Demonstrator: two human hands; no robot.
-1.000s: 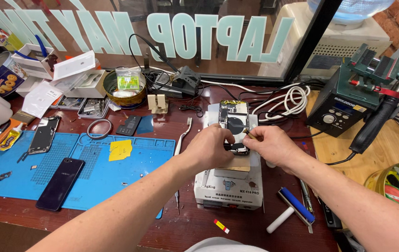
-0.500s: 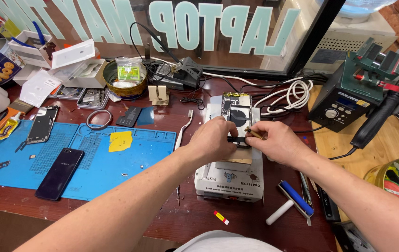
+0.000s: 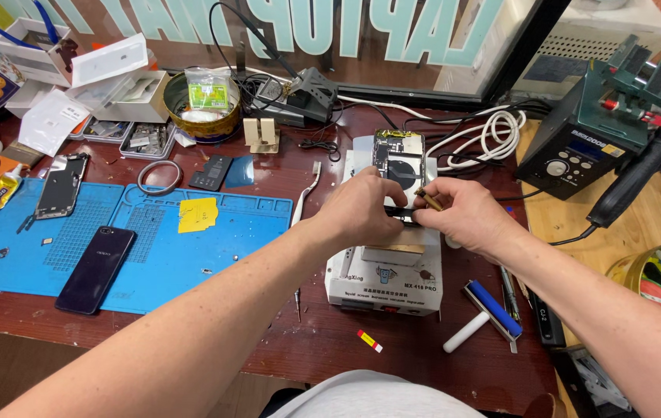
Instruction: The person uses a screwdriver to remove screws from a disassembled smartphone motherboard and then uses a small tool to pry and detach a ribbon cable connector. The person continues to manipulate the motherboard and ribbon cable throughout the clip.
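1. We take the white heating station (image 3: 383, 280) as our landmark: it sits on the dark red table (image 3: 307, 340), just right of the blue work mat (image 3: 152, 255).
2. An opened phone (image 3: 398, 166) lies on top of the station, its inner parts facing up, its far end clear of both hands.
3. Our left hand (image 3: 363, 210) is clenched over the phone's near left edge, pressing it down on the station.
4. Our right hand (image 3: 458, 213) pinches a small brown tool (image 3: 428, 200), its tip touching the phone's near right side, just beside the left hand's fingers.
5. A dark closed phone (image 3: 96, 268) lies on the mat, well left of the station.
6. A white roller with a blue brush (image 3: 485, 317) rests just right of the station's front corner.
7. A green soldering unit (image 3: 601, 128) stands well to the station's right, at the far side.
8. Since half a second ago both hands keep their places on the phone; only the view has shifted slightly.
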